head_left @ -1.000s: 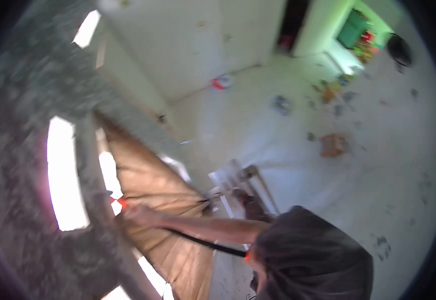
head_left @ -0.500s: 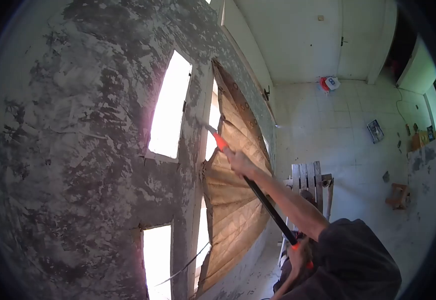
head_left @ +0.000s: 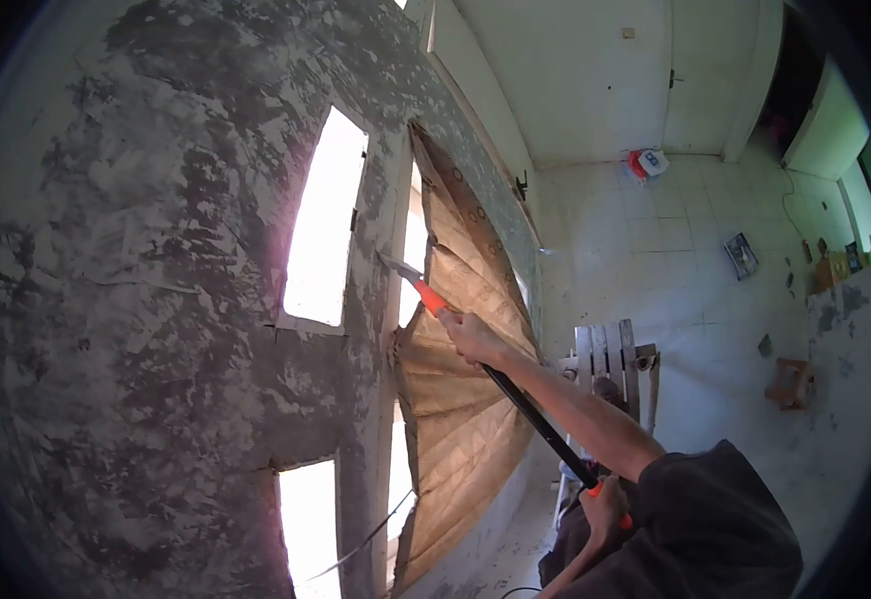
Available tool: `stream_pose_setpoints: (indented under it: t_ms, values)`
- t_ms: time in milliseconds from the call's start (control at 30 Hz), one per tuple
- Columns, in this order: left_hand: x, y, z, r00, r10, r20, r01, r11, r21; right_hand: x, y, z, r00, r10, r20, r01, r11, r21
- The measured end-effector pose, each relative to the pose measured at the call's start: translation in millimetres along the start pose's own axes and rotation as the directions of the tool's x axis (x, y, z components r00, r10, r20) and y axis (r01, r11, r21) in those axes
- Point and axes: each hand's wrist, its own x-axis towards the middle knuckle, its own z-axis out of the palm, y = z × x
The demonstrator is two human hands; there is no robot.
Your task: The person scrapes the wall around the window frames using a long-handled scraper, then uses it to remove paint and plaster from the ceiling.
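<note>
Head view: long-handled tool against plastered wall

Grey plastered wall lies left of the cardboard sheet; long-handled tool crosses that sheet, its metal tip touching the wall just left of it; right hand, fingers wrapped round the shaft, before the sheet's upper part; left hand, fingers closed on the orange end, right of the sheet.

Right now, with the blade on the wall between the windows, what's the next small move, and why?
Probably draw the scraper back along the grey wall strip. Its blade tip rests on rough, patchy plaster; the right hand grips the pole near the orange collar and the left hand holds its end, so both seem set to pull. Keep clear of the brown sheet beside it.
</note>
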Motion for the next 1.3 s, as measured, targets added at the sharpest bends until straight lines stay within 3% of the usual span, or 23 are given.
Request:
stream_pose_setpoints:
  t_ms: [100,167,233,267,367,400,433,500,533,633,667,700,800,900,933,1033,1067,1100,1300]
  values:
    - [-23.9,13.6,7.4,1.0,-0.003,0.006,0.003,0.999,-0.04,-6.5,3.3,4.3,0.998,-0.05,-0.041,0.051,0.998,0.043]
    - [-20.1,11.8,1.7,0.999,0.042,0.035,-0.041,0.999,-0.03,-8.7,0.5,3.5,1.0,-0.005,0.02,0.006,0.999,-0.044]
    - [-11.5,18.2,0.8,0.996,0.007,-0.093,-0.005,1.0,0.03,13.5,-0.7,1.7,1.0,-0.023,-0.002,0.023,1.0,0.004]
    - [-6.6,28.0,-7.1,0.998,-0.046,-0.034,0.047,0.998,0.035,21.0,4.6,1.6,0.999,-0.041,-0.025,0.042,0.998,0.047]
    - [-18.4,19.8,-12.2,0.999,-0.014,0.039,0.012,0.999,0.039,8.8,4.0,1.9,0.998,-0.062,-0.013,0.062,0.997,-0.037]
    - [-27.7,11.0,-5.1,1.0,0.022,0.001,-0.022,1.0,0.015,-5.9,7.8,9.4,0.987,-0.154,-0.042,0.154,0.988,-0.019]
    - [-32.4,7.7,-4.6,0.999,-0.005,0.048,0.006,1.0,-0.021,-4.7,5.4,10.2,0.987,-0.154,-0.048,0.153,0.988,-0.013]
    - [-18.0,20.6,-3.7,0.995,0.056,-0.082,-0.047,0.992,0.113,5.5,4.5,6.1,0.996,-0.083,-0.013,0.083,0.997,-0.005]
    - [-12.9,28.9,-8.5,1.0,-0.012,-0.011,0.012,0.999,0.046,26.4,8.0,2.3,0.996,-0.083,-0.033,0.082,0.996,-0.016]
    - [-16.6,17.8,-11.8,0.997,-0.02,0.075,0.018,0.999,0.03,9.5,3.1,0.6,0.998,-0.064,-0.01,0.063,0.997,-0.036]
    - [-22.6,4.3,-7.8,0.997,0.035,0.072,-0.033,0.999,-0.025,-4.9,7.9,7.1,0.99,-0.132,-0.044,0.131,0.991,-0.023]
    - [-30.3,6.0,-5.7,0.996,-0.019,0.082,0.018,1.0,0.021,-3.9,7.8,8.3,0.99,-0.13,-0.051,0.129,0.991,-0.014]
    - [-20.7,16.6,-8.4,1.0,0.009,-0.028,-0.01,1.0,-0.025,20.9,10.3,2.0,0.997,-0.063,-0.037,0.062,0.998,-0.028]
    - [-18.5,32.3,-11.1,0.999,-0.035,0.034,0.034,0.999,0.035,11.9,6.1,1.0,0.999,-0.036,-0.031,0.035,0.999,-0.024]
    - [-26.4,21.4,-7.6,0.999,-0.029,0.038,0.028,0.999,0.041,-3.3,9.0,8.5,0.99,-0.116,-0.081,0.115,0.993,-0.015]
    - [-21.4,23.6,-13.1,0.999,-0.036,0.021,0.035,0.999,0.013,13.7,12.7,9.0,0.984,-0.169,-0.054,0.169,0.986,-0.011]
    - [-8.4,35.3,-19.9,0.999,-0.041,0.036,0.039,0.998,0.051,31.7,8.6,2.8,0.998,-0.056,-0.038,0.058,0.997,0.044]
    - [-2.8,41.1,-24.1,0.998,-0.042,0.05,0.037,0.995,0.087,25.7,14.1,5.9,0.999,-0.044,-0.029,0.045,0.998,0.042]
    - [-18.9,26.5,-15.0,0.999,-0.038,0.024,0.037,0.999,0.021,8.6,1.8,5.0,0.986,-0.169,-0.013,0.169,0.986,0.007]
